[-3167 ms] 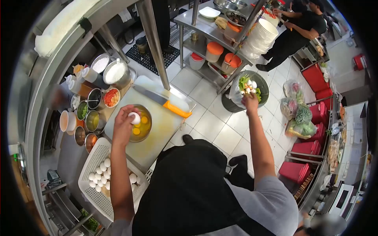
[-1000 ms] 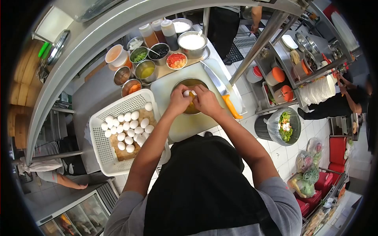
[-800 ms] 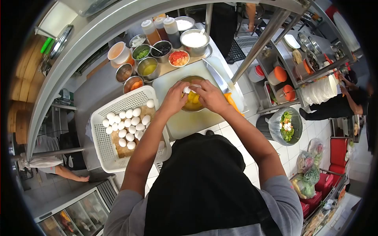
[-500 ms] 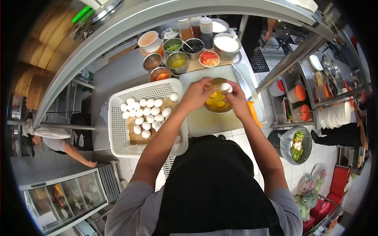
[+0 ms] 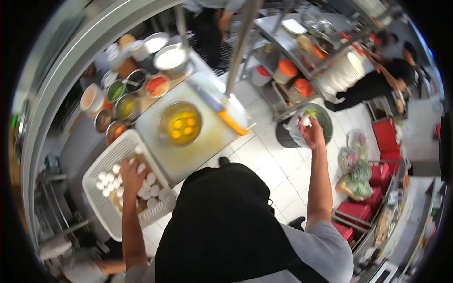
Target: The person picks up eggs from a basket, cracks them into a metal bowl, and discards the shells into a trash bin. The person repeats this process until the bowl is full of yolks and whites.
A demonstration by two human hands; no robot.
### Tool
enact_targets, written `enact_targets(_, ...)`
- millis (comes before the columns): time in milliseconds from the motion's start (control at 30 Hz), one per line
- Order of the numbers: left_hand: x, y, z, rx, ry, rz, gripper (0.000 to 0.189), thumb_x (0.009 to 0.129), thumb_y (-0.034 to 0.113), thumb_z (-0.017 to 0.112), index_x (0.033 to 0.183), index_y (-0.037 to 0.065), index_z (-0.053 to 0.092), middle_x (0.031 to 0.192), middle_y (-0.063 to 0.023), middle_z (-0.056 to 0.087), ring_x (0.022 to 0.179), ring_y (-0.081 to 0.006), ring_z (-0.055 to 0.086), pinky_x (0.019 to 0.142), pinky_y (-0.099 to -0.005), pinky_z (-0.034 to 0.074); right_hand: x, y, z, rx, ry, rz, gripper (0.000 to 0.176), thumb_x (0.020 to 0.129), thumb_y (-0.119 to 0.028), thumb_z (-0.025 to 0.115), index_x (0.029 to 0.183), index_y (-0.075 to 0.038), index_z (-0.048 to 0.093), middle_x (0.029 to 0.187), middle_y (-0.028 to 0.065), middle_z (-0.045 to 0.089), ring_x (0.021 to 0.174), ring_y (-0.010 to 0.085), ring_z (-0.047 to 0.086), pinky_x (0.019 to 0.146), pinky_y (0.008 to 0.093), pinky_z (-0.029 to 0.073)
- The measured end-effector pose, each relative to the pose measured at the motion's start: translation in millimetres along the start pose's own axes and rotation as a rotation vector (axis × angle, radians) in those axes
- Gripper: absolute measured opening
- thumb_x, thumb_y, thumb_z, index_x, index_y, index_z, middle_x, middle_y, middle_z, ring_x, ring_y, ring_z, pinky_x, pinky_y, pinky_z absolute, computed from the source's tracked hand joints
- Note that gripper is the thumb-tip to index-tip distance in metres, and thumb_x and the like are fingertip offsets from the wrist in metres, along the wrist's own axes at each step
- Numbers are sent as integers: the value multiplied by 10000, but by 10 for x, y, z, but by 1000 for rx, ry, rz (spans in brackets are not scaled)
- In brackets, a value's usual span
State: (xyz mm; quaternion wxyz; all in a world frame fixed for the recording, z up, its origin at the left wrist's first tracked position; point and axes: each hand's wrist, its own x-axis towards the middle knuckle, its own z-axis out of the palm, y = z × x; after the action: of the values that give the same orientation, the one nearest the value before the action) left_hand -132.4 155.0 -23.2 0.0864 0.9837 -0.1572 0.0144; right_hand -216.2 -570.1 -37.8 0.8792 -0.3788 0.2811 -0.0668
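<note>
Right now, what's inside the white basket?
White eggs lie in the white basket. The left hand reaches in over them and hides some, so whatever sits beneath it cannot be seen.

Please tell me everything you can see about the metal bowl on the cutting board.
The metal bowl is round and shiny, steel by its look, and stands upright on the pale cutting board. It holds raw egg: several whole orange yolks lying in yellow liquid. A knife with an orange handle lies on the board close beside it. Nobody touches the bowl.
</note>
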Motion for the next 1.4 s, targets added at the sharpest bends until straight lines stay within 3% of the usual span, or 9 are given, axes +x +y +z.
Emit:
enact_targets(100, 95, 20, 26, 53, -81, 42, 506, 725, 277, 785, 1132, 14, 639, 1122, -210, 499, 1057, -405, 480, 896, -508, 403, -23, -595, -634, -122, 258, -242, 601, 937, -364, 649, 1346, 12, 418, 1176, 223, 606, 883, 300, 659, 770, 377, 578)
enact_targets(167, 84, -35, 31, 52, -185, -16, 547, 711, 273, 794, 1159, 8, 626, 1169, -214, 476, 1090, -405, 474, 911, -505, 399, -20, -777, -890, -662, 919, -254, 540, 934, -306, 643, 1339, -7, 447, 1174, 199, 613, 883, 262, 661, 733, 368, 575)
enact_targets(200, 102, -96, 58, 30, -178, 39, 547, 708, 270, 796, 1153, 5, 618, 1169, -211, 473, 1095, -402, 472, 913, -508, 396, -26, -759, -929, -651, 923, -262, 540, 934, -306, 643, 1339, -7, 447, 1174, 199, 613, 883, 262, 661, 733, 368, 575)
enact_targets(400, 260, -34, -20, -246, 171, -14, 313, 842, 203, 716, 1058, 29, 570, 1006, -131, 558, 906, -297, 601, 766, -420, 511, -508, 359, 354, -1004, 155, -515, 257, 903, -64, 590, 1160, -46, 585, 1097, 56, 637, 878, 136, 659, 710, 271, 538)
enact_targets(500, 480, 336, -172, -1084, 40, -451, 239, 952, 258, 622, 1069, 63, 552, 989, -86, 600, 836, -203, 625, 668, -335, 523, -983, 1068, 1822, -938, -354, -546, 358, 837, -55, 720, 1162, -57, 569, 1167, 63, 612, 823, 144, 644, 700, 279, 542)
enact_targets(633, 707, 1536, -480, -1252, -161, -347, 353, 1013, 389, 534, 1202, 92, 507, 981, -64, 604, 796, -120, 606, 617, -253, 495, -1275, 1462, 2967, -915, -701, -628, 494, 796, -118, 793, 1237, -63, 578, 1162, 98, 599, 865, 192, 629, 687, 290, 546)
enact_targets(933, 1223, 2430, -445, -1267, -435, -78, 534, 1010, 567, 419, 1180, 63, 461, 970, -72, 568, 755, -116, 585, 560, -266, 485, -921, 1348, 2936, -825, -529, -654, 465, 834, -15, 647, 1289, -40, 554, 1102, 113, 613, 809, 179, 632, 669, 297, 535)
enact_targets(1167, 1364, 2301, -445, -1523, -460, -311, 472, 998, 570, 453, 983, 106, 539, 825, -48, 602, 635, -117, 603, 488, -244, 466, 387, 895, 2664, -184, -127, -503, 355, 962, -124, 541, 1296, -8, 513, 1035, 103, 649, 869, 146, 646, 675, 260, 511)
enact_targets(1400, 1184, 1883, -375, -1601, -349, -412, 240, 959, 303, 644, 999, 76, 576, 687, -31, 589, 588, -119, 588, 466, -250, 436, 837, 882, 2773, -424, 27, -622, 359, 996, -221, 572, 1311, -53, 538, 1109, 67, 640, 914, 140, 630, 730, 268, 503)
